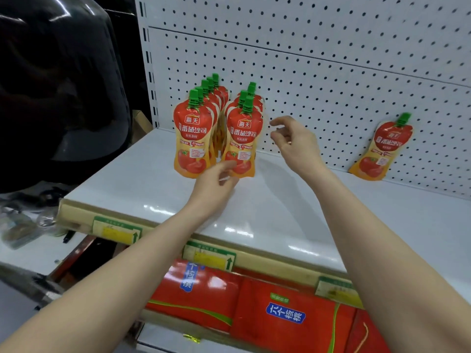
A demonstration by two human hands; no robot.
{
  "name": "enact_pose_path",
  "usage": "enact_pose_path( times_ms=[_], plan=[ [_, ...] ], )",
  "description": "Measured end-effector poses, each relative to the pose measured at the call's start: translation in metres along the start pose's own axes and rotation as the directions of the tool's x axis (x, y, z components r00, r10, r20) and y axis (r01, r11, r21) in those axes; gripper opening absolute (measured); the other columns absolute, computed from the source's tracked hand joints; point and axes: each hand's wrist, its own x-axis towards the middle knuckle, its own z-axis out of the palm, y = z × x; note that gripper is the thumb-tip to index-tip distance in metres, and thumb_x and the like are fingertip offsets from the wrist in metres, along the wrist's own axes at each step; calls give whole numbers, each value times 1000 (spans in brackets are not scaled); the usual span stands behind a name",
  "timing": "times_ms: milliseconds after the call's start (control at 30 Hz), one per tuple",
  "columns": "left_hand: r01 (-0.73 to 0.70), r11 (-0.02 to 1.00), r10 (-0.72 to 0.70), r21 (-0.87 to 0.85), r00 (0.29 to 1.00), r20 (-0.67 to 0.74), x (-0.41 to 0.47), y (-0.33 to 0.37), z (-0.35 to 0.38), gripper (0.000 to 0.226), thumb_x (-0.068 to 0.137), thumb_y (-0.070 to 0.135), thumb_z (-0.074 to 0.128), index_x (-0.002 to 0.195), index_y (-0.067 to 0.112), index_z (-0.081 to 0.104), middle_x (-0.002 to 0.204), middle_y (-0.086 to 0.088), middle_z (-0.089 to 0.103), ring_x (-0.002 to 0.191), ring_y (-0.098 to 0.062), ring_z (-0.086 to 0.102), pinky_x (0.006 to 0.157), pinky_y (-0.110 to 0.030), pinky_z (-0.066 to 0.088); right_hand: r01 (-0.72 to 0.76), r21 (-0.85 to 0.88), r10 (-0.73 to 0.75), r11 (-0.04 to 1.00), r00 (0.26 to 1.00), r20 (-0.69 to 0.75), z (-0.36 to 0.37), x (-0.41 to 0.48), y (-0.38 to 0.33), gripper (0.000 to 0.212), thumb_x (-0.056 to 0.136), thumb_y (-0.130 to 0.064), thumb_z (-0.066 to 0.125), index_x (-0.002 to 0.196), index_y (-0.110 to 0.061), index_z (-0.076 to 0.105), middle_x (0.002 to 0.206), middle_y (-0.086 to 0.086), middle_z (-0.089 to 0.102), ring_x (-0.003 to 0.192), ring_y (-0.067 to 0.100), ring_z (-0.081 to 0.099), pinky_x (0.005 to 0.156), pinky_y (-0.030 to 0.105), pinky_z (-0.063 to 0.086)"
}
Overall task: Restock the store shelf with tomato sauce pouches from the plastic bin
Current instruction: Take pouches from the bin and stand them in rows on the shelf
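Observation:
Two rows of red-and-yellow tomato sauce pouches with green caps stand upright on the white shelf [280, 212]. The left row's front pouch [192, 138] and the right row's front pouch [243, 138] face me. My left hand [216, 182] rests at the bottom edge of the right front pouch, fingertips touching it, fingers loosely curled and holding nothing. My right hand [293, 141] hovers just right of that row, fingers apart and empty. A single pouch [382, 149] leans against the pegboard at far right. The plastic bin is out of view.
A white pegboard back panel [331, 72] rises behind the shelf. Price-tag strips [211, 256] line the shelf's front edge. Red cartons [254, 307] fill the shelf below. A large dark rounded object [58, 85] stands at the left.

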Motion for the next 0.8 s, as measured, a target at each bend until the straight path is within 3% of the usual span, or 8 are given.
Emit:
enact_pose_path(
  times_ms=[233, 367, 500, 667, 800],
  plan=[
    [-164, 986, 166, -43, 984, 56, -61, 11, 22, 22, 92, 13, 58, 110, 23, 66, 102, 6, 70, 90, -4, 64, 85, -22, 51, 6, -196, -20, 981, 997, -74, -38, -130, 35, 24, 98, -24, 51, 119, -21, 62, 94, -3, 69, 92, 21, 64, 86, 44, 51],
    [-195, 971, 217, -135, 961, 173, -115, 26, 66, 21, 91, 10, 58, 105, 24, 66, 99, 3, 72, 94, -8, 66, 84, -21, 51, -78, -319, 13, 944, 979, -201, -68, -237, 66, 24, 98, -23, 52, 118, -18, 64, 106, 1, 70, 101, 24, 62, 88, 37, 48],
    [-240, 948, 299, -210, 898, 323, -171, 40, 126, 23, 92, 9, 56, 103, 28, 65, 99, 7, 71, 99, -8, 67, 88, -22, 51, -245, -386, 79, 890, 914, -398, -100, -351, 102, 22, 98, -19, 54, 115, -12, 66, 107, 5, 70, 98, 26, 61, 86, 35, 45],
    [-184, 961, 270, -204, 777, 569, -243, 28, 230, 26, 92, 6, 57, 107, 25, 65, 101, 5, 70, 98, -8, 66, 89, -27, 52, -573, -303, 425, 761, 795, -433, -119, -494, 166, 25, 98, -21, 54, 120, -15, 64, 114, 2, 69, 103, 24, 60, 89, 31, 40],
    [-117, 991, 125, -67, 609, 783, -301, -11, 327, 30, 92, 7, 58, 114, 27, 63, 106, 9, 67, 96, -3, 63, 86, -26, 53, -819, -137, 734, 557, 563, -380, -118, -608, 230, 27, 97, -20, 55, 122, -14, 63, 118, 5, 68, 110, 27, 61, 90, 35, 45]
  ],
)
